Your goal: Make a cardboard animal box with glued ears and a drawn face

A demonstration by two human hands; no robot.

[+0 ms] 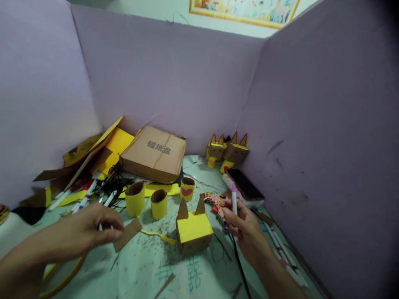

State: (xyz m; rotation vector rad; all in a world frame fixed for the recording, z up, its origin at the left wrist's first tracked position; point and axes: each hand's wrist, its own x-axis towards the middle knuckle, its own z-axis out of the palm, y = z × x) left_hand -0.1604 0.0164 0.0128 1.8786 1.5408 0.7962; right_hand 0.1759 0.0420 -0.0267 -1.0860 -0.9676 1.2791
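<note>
My right hand (245, 226) grips a white marker (234, 202) with a pink tip, held upright. Just left of it lies a floral-patterned glue gun (215, 200) with an orange trigger; a black cord runs down from near it. My left hand (90, 228) hovers with loosely curled fingers, nothing visible in them, beside a flat cardboard piece (128, 234). Between the hands sits a cardboard box head (195, 230) with a yellow top and two pointed ears. Behind it stand yellow-wrapped cardboard tubes (135, 200), one tube (187, 189) bearing a red heart.
A closed carton (154, 153) lies at the back, with cardboard and yellow sheets (116, 147) heaped left of it. Finished-looking eared figures (236, 153) stand in the back right corner near a phone (245, 184). More markers (283, 251) lie along the right wall.
</note>
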